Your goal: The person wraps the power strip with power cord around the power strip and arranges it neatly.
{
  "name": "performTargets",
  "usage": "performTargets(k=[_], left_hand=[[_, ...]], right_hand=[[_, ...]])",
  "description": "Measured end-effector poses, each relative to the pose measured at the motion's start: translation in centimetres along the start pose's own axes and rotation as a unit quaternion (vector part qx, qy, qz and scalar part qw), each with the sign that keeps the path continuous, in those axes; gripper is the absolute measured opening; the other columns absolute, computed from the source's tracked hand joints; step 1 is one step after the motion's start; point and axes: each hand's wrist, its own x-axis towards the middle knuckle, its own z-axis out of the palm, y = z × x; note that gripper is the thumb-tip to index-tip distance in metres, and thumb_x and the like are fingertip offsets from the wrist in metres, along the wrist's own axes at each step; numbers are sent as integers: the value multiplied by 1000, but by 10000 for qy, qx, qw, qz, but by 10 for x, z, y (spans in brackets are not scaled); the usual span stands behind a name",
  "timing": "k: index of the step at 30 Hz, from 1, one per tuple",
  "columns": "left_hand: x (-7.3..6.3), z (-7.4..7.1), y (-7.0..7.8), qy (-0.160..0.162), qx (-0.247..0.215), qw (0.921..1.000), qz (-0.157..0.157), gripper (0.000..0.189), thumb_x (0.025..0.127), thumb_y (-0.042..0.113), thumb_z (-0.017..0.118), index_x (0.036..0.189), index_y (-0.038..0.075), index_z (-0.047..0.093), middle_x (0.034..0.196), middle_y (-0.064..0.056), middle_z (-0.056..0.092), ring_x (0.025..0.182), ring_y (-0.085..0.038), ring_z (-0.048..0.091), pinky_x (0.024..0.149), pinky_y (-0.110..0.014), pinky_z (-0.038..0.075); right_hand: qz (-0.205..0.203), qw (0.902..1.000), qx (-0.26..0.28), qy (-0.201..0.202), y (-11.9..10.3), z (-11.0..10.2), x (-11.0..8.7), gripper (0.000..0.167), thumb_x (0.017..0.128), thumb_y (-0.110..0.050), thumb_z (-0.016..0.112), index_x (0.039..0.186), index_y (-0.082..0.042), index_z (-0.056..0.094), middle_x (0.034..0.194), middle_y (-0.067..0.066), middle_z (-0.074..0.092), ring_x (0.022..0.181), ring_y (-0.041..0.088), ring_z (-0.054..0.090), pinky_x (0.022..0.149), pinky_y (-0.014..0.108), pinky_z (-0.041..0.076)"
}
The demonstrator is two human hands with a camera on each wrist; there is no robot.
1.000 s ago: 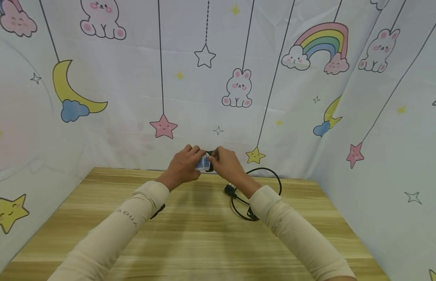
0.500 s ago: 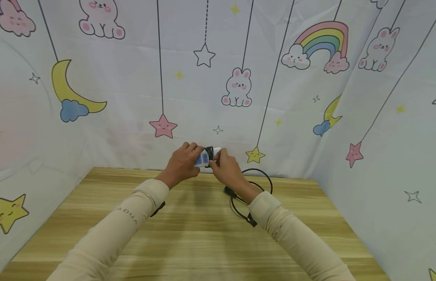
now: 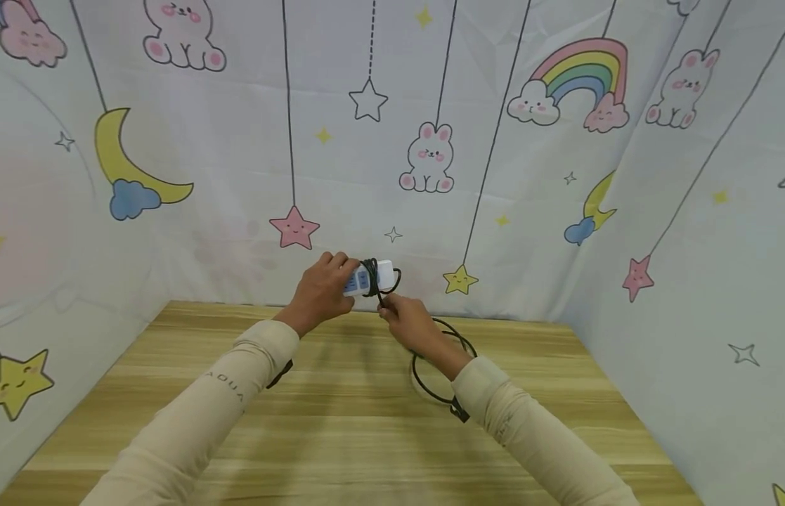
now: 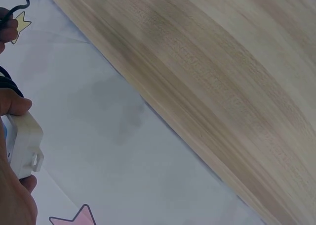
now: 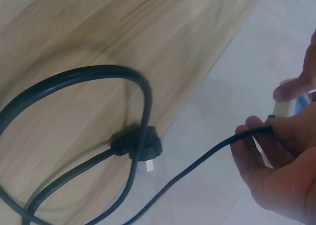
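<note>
A white power strip [image 3: 385, 273] with blue socket faces is held up off the table by my left hand [image 3: 321, 289], its fingers over the top and thumb below. Black cord [image 3: 372, 278] is wound in several turns around the strip's middle, and a small loop stands out at its right end. Just below that end, my right hand [image 3: 412, 322] pinches the cord between thumb and fingers. In the right wrist view the cord runs from this hand down to a black plug [image 5: 143, 143] with a metal prong, at the table's edge. The left wrist view shows the strip's white end [image 4: 27, 146].
Loose cord [image 3: 424, 385] lies in loops on the wooden table [image 3: 341, 450], under and beside my right forearm. A black end piece [image 3: 458, 410] of it sits near the right cuff. A white printed cloth [image 3: 228, 154] hangs behind the table and along both sides.
My right hand has gone from the strip's right end to below it, drawing cord downward. My left hand has shifted slightly left and up with the power strip. The loose loops have moved on the table.
</note>
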Motion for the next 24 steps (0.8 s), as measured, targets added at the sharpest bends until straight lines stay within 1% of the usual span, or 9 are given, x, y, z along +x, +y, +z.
performTargets(k=[2, 4, 8, 12, 14, 17, 19, 22, 24], left_hand=[[0, 0, 0, -46, -2, 10000, -44, 67, 82, 16, 93, 143, 3, 68, 128, -18, 73, 114, -37, 67, 90, -49, 67], [-1, 0, -1, -68, -5, 10000, -66, 67, 82, 16, 93, 143, 3, 68, 129, -18, 73, 115, -37, 67, 92, -49, 67], [-1, 2, -1, -42, -62, 9999, -89, 67, 83, 15, 92, 144, 4, 67, 130, -18, 73, 115, -38, 67, 91, -49, 67], [-2, 1, -2, 28, -142, 9998, -103, 66, 83, 14, 90, 144, 4, 67, 130, -19, 72, 115, -39, 67, 90, -50, 67], [-2, 1, -2, 58, -167, 9998, -88, 65, 83, 13, 90, 144, 4, 67, 130, -19, 72, 114, -39, 67, 88, -50, 67], [-2, 2, -2, 101, -225, 9997, -86, 65, 83, 13, 89, 144, 4, 67, 130, -19, 72, 112, -39, 67, 85, -50, 67], [-2, 2, -2, 126, -300, 9994, -96, 65, 84, 13, 89, 144, 3, 67, 129, -19, 71, 110, -38, 67, 83, -50, 66], [0, 3, -1, 116, -455, 9988, -100, 65, 85, 14, 89, 145, 4, 67, 128, -19, 71, 109, -38, 67, 81, -50, 66], [0, 2, 0, 73, -551, 9984, -86, 66, 85, 15, 89, 146, 4, 66, 129, -19, 71, 109, -37, 66, 82, -50, 66]], right_hand=[[-13, 9998, -111, -165, 4, 1, 1, 24, 117, -15, 58, 126, -2, 76, 116, 14, 82, 93, 22, 69, 87, 43, 59], [-16, 9992, -234, -328, 8, 3, 2, 24, 118, -15, 57, 125, -4, 78, 118, 14, 82, 97, 23, 73, 89, 44, 60], [50, 9970, -369, -679, 18, 4, 2, 28, 118, -17, 57, 130, -5, 79, 126, 15, 82, 115, 29, 77, 98, 48, 62], [86, 9946, -340, -979, 26, 4, 0, 31, 119, -17, 54, 137, -5, 77, 135, 16, 80, 129, 34, 75, 108, 52, 61], [20, 9939, -275, -1065, 29, 4, 0, 32, 120, -17, 53, 140, -6, 76, 139, 16, 79, 134, 35, 74, 112, 52, 60], [-163, 9927, -189, -1177, 32, 5, 0, 33, 119, -15, 54, 142, -5, 74, 143, 15, 78, 138, 35, 72, 114, 53, 59], [-306, 9915, -214, -1244, 33, 7, 1, 33, 119, -16, 54, 143, -5, 74, 143, 14, 78, 137, 34, 73, 114, 52, 59], [-432, 9896, -460, -1293, 34, 10, 5, 33, 119, -17, 54, 142, -5, 74, 140, 12, 80, 132, 31, 75, 111, 50, 61], [-486, 9878, -746, -1274, 34, 13, 9, 32, 119, -19, 55, 139, -5, 76, 132, 12, 82, 123, 29, 78, 106, 48, 62]])
